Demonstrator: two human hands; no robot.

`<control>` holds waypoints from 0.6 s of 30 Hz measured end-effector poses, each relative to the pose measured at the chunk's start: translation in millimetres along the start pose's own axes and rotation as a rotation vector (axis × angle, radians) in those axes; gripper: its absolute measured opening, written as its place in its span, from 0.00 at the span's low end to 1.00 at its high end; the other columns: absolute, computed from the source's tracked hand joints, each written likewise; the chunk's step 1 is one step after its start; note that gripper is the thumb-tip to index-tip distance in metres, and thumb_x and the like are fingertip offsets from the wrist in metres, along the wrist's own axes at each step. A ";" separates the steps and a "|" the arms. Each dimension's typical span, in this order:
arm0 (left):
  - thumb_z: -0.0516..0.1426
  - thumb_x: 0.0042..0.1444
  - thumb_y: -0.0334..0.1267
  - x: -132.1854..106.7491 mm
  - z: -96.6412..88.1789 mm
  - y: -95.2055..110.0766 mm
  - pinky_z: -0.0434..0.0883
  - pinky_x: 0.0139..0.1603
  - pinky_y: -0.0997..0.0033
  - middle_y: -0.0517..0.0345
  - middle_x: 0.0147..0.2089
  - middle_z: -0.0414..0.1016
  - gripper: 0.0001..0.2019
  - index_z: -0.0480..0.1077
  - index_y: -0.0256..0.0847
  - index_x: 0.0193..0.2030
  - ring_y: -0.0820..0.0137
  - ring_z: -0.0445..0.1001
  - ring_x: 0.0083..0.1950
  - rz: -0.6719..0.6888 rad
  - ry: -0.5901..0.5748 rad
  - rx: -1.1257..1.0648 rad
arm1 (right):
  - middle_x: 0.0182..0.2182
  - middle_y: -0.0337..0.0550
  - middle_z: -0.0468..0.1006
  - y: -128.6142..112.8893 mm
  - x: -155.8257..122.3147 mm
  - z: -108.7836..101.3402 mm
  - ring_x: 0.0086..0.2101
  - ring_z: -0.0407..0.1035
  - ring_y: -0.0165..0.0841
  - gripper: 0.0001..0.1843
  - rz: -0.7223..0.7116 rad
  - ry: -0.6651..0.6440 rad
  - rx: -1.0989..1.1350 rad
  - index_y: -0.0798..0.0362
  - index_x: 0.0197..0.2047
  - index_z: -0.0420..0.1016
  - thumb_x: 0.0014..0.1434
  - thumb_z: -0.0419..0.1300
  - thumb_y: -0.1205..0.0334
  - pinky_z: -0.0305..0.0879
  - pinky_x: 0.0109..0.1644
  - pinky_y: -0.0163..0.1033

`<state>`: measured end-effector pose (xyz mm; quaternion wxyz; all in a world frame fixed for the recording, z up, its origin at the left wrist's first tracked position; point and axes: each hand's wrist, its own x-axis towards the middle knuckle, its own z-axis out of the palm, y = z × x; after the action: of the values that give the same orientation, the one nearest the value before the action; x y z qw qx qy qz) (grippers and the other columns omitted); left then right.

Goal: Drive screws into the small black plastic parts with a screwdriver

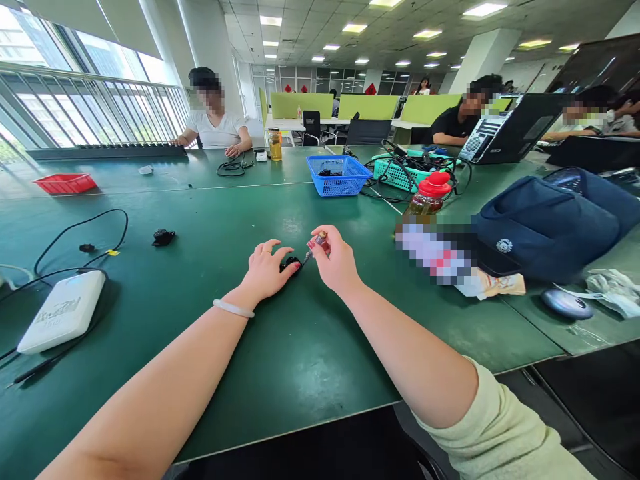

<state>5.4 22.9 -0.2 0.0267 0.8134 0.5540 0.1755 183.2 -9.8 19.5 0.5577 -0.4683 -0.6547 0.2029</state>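
Left hand (265,270) is pinning a small black part (291,264) on the surface (300,347).
Right hand (336,263), beside the part, is gripping a small driver (316,245); tip likely needs steadying.

Blue basket (338,175) sat mid green table (300,360), cables (425,167) just beside; red tray (65,183) far left, white box (64,311) nr left edge, navy bag (545,227) & mouse (567,304) at right.

Green table (225,207), windows (60,110), ceiling lights (354,28)
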 end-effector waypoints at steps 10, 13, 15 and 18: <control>0.54 0.63 0.42 -0.3 6.1 -6.9 0.66 0.60 0.53 0.47 0.53 0.72 0.15 0.72 0.44 0.54 0.57 0.70 0.55 0.095 -0.044 -0.041 | 0.35 0.42 0.79 4.4 2.4 0.9 0.31 0.73 0.33 0.08 0.004 -0.019 0.036 0.48 0.44 0.66 0.62 0.54 0.57 0.71 0.42 0.43; 0.53 0.64 0.43 0.2 3.5 -10.2 0.67 0.58 0.52 0.46 0.53 0.72 0.16 0.71 0.45 0.56 0.56 0.70 0.54 0.043 -0.032 0.031 | 0.34 0.42 0.79 1.0 1.7 0.3 0.31 0.73 0.33 0.08 0.002 -0.033 0.018 0.48 0.44 0.67 0.63 0.54 0.57 0.71 0.41 0.43; 0.53 0.65 0.44 -1.2 -1.5 -17.5 0.66 0.59 0.51 0.46 0.54 0.71 0.17 0.70 0.46 0.58 0.55 0.70 0.56 0.042 -0.043 0.080 | 0.35 0.41 0.79 -1.6 0.5 0.5 0.31 0.73 0.33 0.08 -0.003 -0.038 0.015 0.48 0.45 0.68 0.63 0.54 0.58 0.71 0.41 0.43; 0.52 0.65 0.45 -8.0 -14.5 -42.2 0.65 0.59 0.52 0.45 0.56 0.70 0.19 0.70 0.47 0.60 0.53 0.68 0.59 -0.034 -0.057 0.146 | 0.35 0.41 0.79 -3.6 -1.2 1.1 0.32 0.73 0.33 0.09 0.001 -0.041 0.025 0.47 0.45 0.68 0.62 0.54 0.58 0.71 0.41 0.43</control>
<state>-39.4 29.6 1.3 -0.0141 0.8083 0.5780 0.1110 180.7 -12.3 21.4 0.5498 -0.4571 -0.6633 0.2209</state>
